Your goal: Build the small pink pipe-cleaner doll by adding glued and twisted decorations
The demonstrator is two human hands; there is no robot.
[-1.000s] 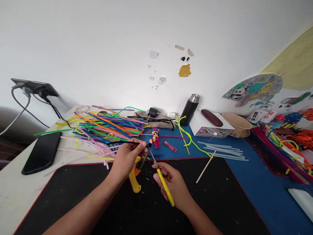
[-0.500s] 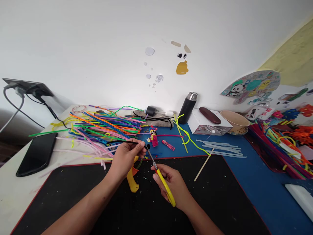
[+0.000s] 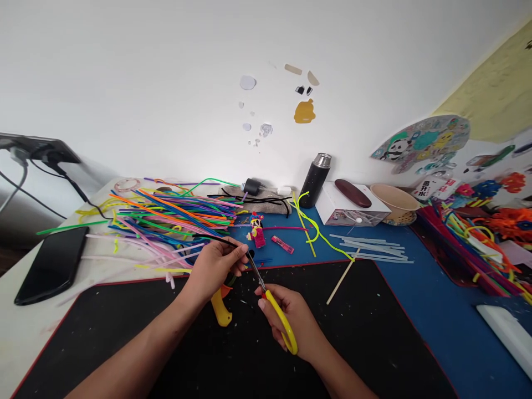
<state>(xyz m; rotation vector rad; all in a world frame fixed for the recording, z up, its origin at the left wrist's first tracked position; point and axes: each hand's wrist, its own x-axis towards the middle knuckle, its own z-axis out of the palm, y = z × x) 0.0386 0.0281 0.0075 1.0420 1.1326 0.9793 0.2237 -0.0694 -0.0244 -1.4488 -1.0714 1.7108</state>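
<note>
Between the thumb and fingers of my left hand [image 3: 218, 266] is a black pipe cleaner [image 3: 208, 238], its long end trailing left over the colored heap. My right hand [image 3: 293, 318] grips yellow-handled scissors [image 3: 281, 318], with the blades pointing up and left to my left fingertips. The blade tips meet the short end of the pipe cleaner there; whether they touch it I cannot tell. Under my left wrist lies a yellow-handled tool [image 3: 221, 310], partly hidden. Beyond my hands stands a small pink figure [image 3: 257, 231] with a dark-and-yellow head.
Many colored pipe cleaners [image 3: 166, 213] spread at the left, beside a black phone [image 3: 52, 266]. Behind are a black flask [image 3: 315, 180], a white box [image 3: 353, 208] and a bowl [image 3: 394, 205]. Glue sticks [image 3: 374, 247] and a wooden stick [image 3: 343, 277] lie right of my hands.
The view has shifted slightly to the right, so things appear a little further left. My hands keep nearly the same pose, with the scissors still at the pipe cleaner's end.
</note>
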